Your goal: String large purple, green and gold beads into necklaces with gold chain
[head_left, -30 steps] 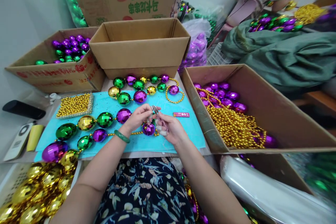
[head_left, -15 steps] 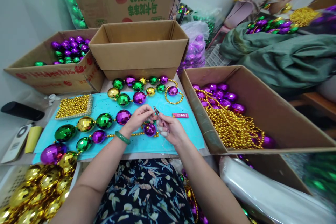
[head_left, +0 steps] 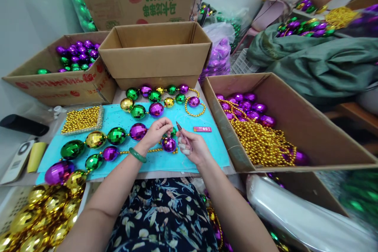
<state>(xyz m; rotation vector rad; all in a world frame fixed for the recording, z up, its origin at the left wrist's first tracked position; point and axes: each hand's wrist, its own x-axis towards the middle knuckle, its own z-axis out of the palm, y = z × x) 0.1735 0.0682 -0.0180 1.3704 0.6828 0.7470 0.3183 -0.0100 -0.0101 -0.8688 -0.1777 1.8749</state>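
Observation:
My left hand (head_left: 159, 132), with a green bangle (head_left: 137, 155) at the wrist, is pinched closed; what its fingertips hold is too small to make out. My right hand (head_left: 193, 146) is wrapped round small pliers (head_left: 183, 138), the jaws pointing up and left, a little apart from the left fingertips. White coverings show on some right fingers. Just below the hands is a purple faceted ball (head_left: 169, 144), and a green ball (head_left: 173, 132) shows between them. A strand with large green, gold and purple balls (head_left: 116, 136) lies left of them on the blue sheet (head_left: 215, 149).
Another ball strand (head_left: 156, 109) lies farther back, near a pink packet (head_left: 202, 129) and a tray of gold beads (head_left: 82, 120). A carton (head_left: 155, 61) stands behind; a right carton (head_left: 321, 134) holds gold bead chains. Large gold balls fill a basket (head_left: 6, 208) at lower left.
The pliers have drawn slightly right, away from my left fingertips, and their jaws look closer together. The green ball between my hands shows more. My left hand has barely moved.

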